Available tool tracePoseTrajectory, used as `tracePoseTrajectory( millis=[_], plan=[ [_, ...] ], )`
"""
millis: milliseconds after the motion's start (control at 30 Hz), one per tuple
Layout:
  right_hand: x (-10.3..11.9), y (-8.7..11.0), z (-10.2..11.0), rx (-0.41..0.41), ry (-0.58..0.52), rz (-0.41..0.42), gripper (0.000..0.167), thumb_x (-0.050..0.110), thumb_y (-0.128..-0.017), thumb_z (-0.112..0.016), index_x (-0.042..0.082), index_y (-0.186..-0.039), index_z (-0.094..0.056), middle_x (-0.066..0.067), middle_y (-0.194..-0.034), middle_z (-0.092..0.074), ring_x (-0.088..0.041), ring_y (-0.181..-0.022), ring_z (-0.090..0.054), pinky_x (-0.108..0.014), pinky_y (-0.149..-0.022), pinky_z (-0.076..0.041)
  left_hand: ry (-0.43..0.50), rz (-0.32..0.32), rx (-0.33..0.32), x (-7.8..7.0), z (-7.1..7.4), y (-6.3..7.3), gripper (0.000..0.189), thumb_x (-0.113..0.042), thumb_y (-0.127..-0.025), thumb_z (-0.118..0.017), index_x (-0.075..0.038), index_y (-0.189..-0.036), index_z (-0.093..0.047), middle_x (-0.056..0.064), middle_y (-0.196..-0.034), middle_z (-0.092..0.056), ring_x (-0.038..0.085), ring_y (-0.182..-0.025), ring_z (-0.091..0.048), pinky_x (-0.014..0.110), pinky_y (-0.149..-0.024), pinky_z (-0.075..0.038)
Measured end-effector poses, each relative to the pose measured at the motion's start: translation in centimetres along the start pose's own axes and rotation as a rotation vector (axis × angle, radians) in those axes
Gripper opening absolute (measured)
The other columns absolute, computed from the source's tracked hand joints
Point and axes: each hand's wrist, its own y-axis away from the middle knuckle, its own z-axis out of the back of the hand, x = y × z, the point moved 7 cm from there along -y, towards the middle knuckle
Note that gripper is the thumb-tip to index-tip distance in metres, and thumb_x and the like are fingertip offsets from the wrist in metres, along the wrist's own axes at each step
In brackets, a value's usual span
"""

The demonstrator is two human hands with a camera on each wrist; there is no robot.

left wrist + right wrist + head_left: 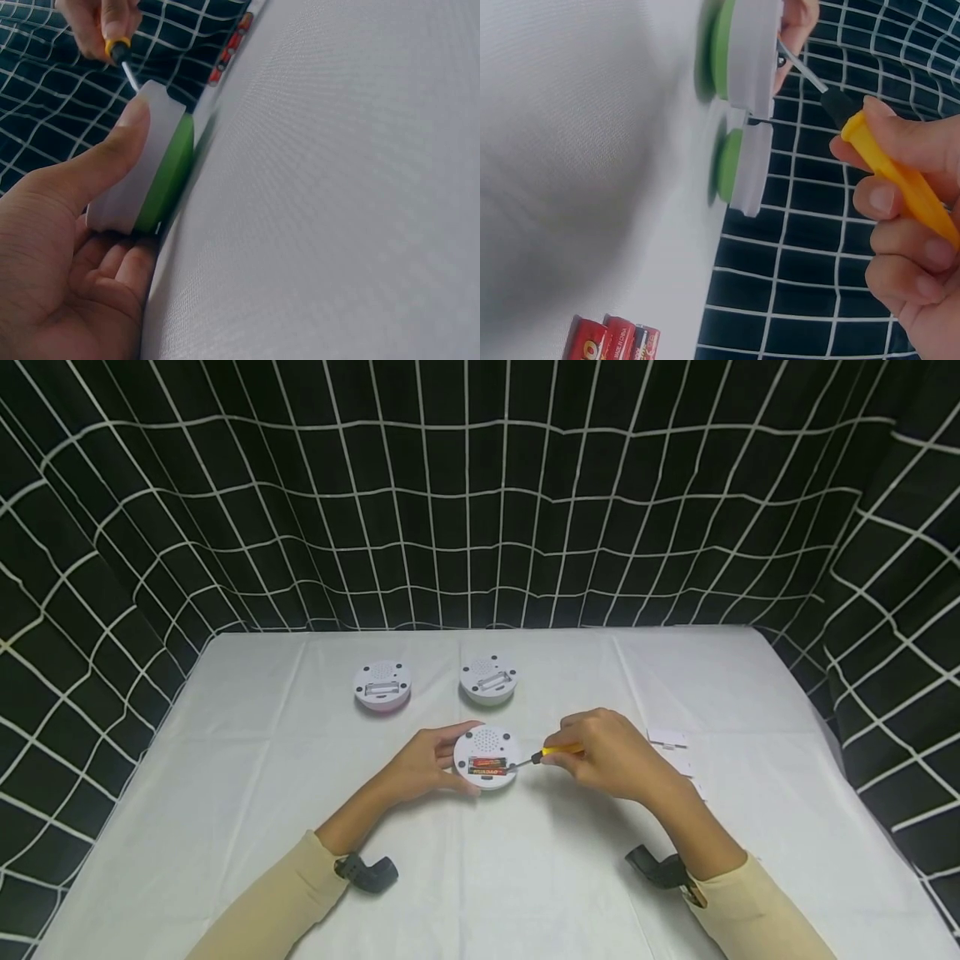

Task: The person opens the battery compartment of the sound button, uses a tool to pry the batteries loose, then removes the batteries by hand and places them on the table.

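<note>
My left hand (420, 764) grips a round white device (486, 742) by its left edge, thumb at the near side and fingers at the far side. Its underside faces up, with speaker holes, dark feet and two red batteries (487, 766) lying in the compartment. A green lower part (169, 176) shows in the left wrist view. My right hand (611, 756) holds a screwdriver (892, 169) by its yellow handle. The metal shaft (521, 765) slants down to the right end of the batteries; whether the tip touches them I cannot tell.
Two similar round devices stand upside down farther back, one at left (382, 681) and one at centre (489, 677), their compartments holding no batteries. Flat white pieces (667, 739) lie beyond the right forearm. Several loose red batteries (615, 339) lie on the white-covered table (225, 718).
</note>
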Motion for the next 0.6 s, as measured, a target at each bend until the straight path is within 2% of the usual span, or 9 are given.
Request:
tracePoseTrajectory(
  millis=[333,600],
  plan=[
    [-0.16,0.16,-0.05,0.009,0.008,-0.006,0.002,0.015,-0.086,-0.082,0.015,-0.084,-0.081,0.014,-0.066,-0.055,-0.002,-0.059,-0.045,-0.024,-0.055,-0.041,-0.039,0.006,-0.003,0.05,0.09,0.06,0.1,-0.001,-0.066,-0.093,-0.009,-0.153,-0.045,0.016,-0.151,-0.05,0.027,-0.133,-0.055,0.027,-0.106,-0.048],
    [-0.05,0.15,0.1,0.032,0.019,-0.001,0.004,0.016,-0.088,-0.08,0.018,-0.084,-0.08,0.014,-0.064,-0.052,-0.002,-0.059,-0.043,-0.024,-0.054,-0.04,-0.042,0.014,-0.007,0.08,0.08,0.05,0.1,-0.001,-0.066,-0.093,-0.01,-0.153,-0.045,0.015,-0.15,-0.052,0.026,-0.133,-0.056,0.027,-0.105,-0.049]
  ],
)
